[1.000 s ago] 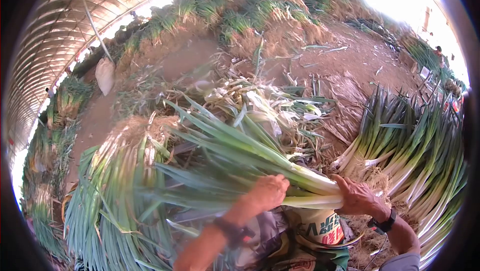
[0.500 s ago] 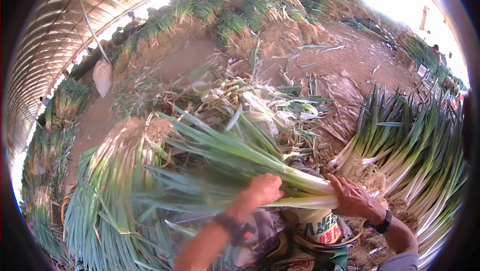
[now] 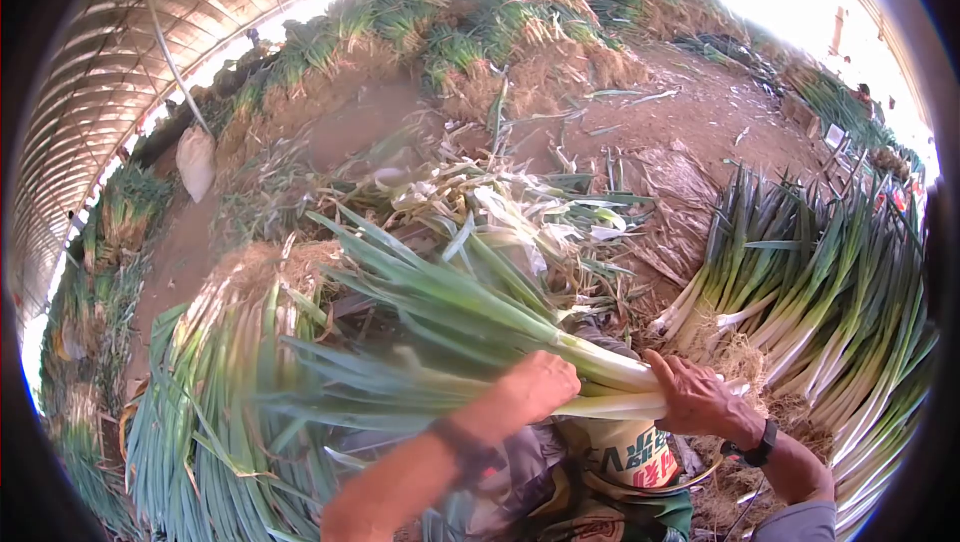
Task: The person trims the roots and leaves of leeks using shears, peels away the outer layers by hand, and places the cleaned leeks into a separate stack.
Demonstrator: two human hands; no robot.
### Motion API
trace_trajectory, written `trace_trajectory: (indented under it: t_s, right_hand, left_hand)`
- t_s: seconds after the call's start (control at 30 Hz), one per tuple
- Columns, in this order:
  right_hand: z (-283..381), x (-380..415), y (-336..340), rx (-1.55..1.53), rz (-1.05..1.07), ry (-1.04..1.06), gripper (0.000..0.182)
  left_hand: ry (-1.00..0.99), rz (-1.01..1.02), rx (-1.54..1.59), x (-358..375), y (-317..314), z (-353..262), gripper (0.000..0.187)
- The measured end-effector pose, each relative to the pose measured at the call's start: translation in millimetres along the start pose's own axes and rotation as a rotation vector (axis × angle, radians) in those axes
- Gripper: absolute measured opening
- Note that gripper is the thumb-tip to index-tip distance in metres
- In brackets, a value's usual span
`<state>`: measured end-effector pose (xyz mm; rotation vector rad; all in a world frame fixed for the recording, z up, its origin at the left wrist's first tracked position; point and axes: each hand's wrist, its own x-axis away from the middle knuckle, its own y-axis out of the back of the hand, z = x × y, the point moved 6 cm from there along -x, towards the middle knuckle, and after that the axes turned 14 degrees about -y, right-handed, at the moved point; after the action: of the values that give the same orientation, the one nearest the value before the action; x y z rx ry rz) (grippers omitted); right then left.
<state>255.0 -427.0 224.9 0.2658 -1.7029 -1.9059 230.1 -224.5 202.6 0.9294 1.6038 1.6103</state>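
Note:
A bunch of large green onions point(image 3: 500, 317) lies across my lap, its leaves spread to the left and its white ends to the right. My right hand point(image 3: 700, 400) grips the white stalks near the root end, thumb on top. Farther along the same bunch, my left hand point(image 3: 540, 385) is closed against the stalks, its fingertips hidden behind the hand. Some leaves under the left forearm are smeared by motion. Below the stalks is a pale printed cloth or bag point(image 3: 625, 452) with green and red lettering.
Loose green onions with drooping leaves point(image 3: 220, 412) lie at left. A row of onions with clean white stems point(image 3: 810, 292) lies at right. Ahead is a heap of peeled leaves and skins point(image 3: 500, 202). Stacked bundles point(image 3: 470, 32) line the back, and a white bag point(image 3: 196, 162) hangs from a pole.
My left hand has slid a little to the right along the stalks, closer to my right hand. The right hand keeps its grip. The whole view has shifted slightly.

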Motion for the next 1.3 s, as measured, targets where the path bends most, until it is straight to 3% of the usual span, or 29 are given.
trace_trajectory:
  t_s: [0.3, 0.4, 0.43, 0.57, 0.63, 0.7, 0.73, 0.8, 0.9, 0.97, 1.03, 1.1, 1.2, 1.3]
  right_hand:
    - [3.2, -0.2, -4.3, 0.034, 0.018, -0.012, 0.089]
    - [0.4, 2.8, -6.0, 0.046, -0.005, -0.008, 0.087]
    - [1.5, 1.2, -5.2, 0.034, -0.021, 0.018, 0.086]
    - [1.4, 4.0, -6.7, 0.019, -0.026, 0.047, 0.083]
    - [2.3, 3.8, -5.9, 0.019, -0.064, 0.078, 0.081]
    - [-4.3, 4.3, -6.0, 0.023, -0.032, 0.046, 0.081]
    - [-7.9, 6.0, -7.1, 0.019, -0.014, 0.023, 0.08]
    - [-12.0, 6.3, -5.0, -0.026, -0.016, 0.005, 0.082]
    - [-14.6, 8.7, -2.9, -0.061, 0.007, 0.008, 0.085]
    - [-12.2, 10.6, 3.1, -0.074, 0.031, -0.023, 0.087]
    - [-10.7, 10.4, 2.0, -0.063, 0.042, -0.046, 0.087]
    - [-6.9, 8.4, 2.0, -0.027, 0.041, -0.056, 0.086]
    - [-1.1, 7.2, 5.8, 0.003, 0.005, -0.044, 0.084]
    - [2.0, 8.7, 4.7, -0.015, 0.024, -0.047, 0.083]
  left_hand:
    - [-0.018, -0.109, -0.405, 18.2, 15.0, -24.4, 0.007]
    - [0.125, -0.027, -0.079, 24.7, 13.1, -3.1, 0.008]
    - [0.195, 0.019, -0.028, 20.6, -16.8, 7.3, 0.008]
    - [0.159, 0.067, -0.001, 18.6, -7.8, -1.5, 0.005]
    - [0.034, -0.086, -0.126, 30.7, 25.3, -4.4, 0.006]
    - [0.149, 0.101, -0.155, 60.8, 11.6, 26.6, 0.008]
    - [0.326, 0.365, -0.124, 91.0, -13.5, 58.2, 0.009]
    - [0.61, 0.001, -0.203, 158.0, 10.3, 87.2, 0.007]
    - [0.905, -0.175, -0.399, 232.5, 74.6, 109.5, 0.011]
    - [0.901, -0.369, -0.699, 288.4, 125.1, 117.7, 0.013]
    - [1.194, -0.328, -0.843, 344.6, 179.7, 133.9, 0.018]
    - [1.011, -0.404, -1.131, 401.7, 228.1, 146.7, 0.029]
    - [1.112, -0.406, -1.154, 415.9, 286.2, 145.8, 0.042]
    - [1.209, -0.525, -1.174, 400.4, 281.8, 142.6, 0.05]
